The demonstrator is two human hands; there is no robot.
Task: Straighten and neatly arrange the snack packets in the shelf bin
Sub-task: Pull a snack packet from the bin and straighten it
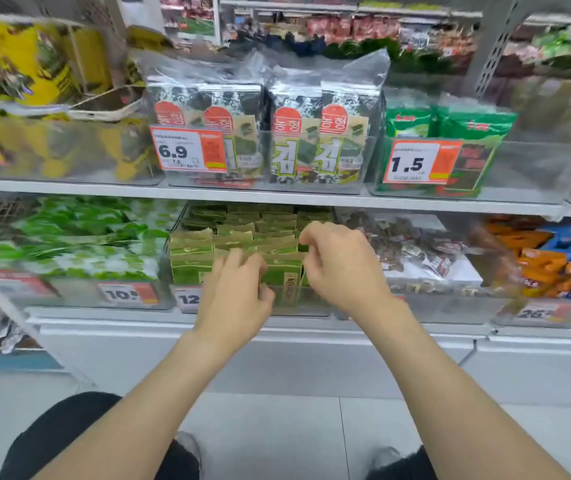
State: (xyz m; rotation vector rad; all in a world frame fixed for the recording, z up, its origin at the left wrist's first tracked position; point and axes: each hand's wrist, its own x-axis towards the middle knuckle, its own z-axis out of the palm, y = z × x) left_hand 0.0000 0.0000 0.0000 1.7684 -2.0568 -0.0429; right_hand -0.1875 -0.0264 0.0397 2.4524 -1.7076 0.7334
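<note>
Head view: 2 hands (237, 289) (341, 265) pinch green snack packets (190, 251) in 1 bin (311, 308).

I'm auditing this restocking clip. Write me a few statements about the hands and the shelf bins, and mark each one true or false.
1. The left hand and right hand are both at the green packets in the middle bin of the lower shelf. True.
2. The bin directly above carries a 1.5 tag. False: the upper bin carries the 6.9 tag; the 1.5 tag is on the next bin to the right.
3. The left hand hangs idle. False: it grips the front packet.
4. Orange and blue packets lie further right on the lower shelf. True.
</note>
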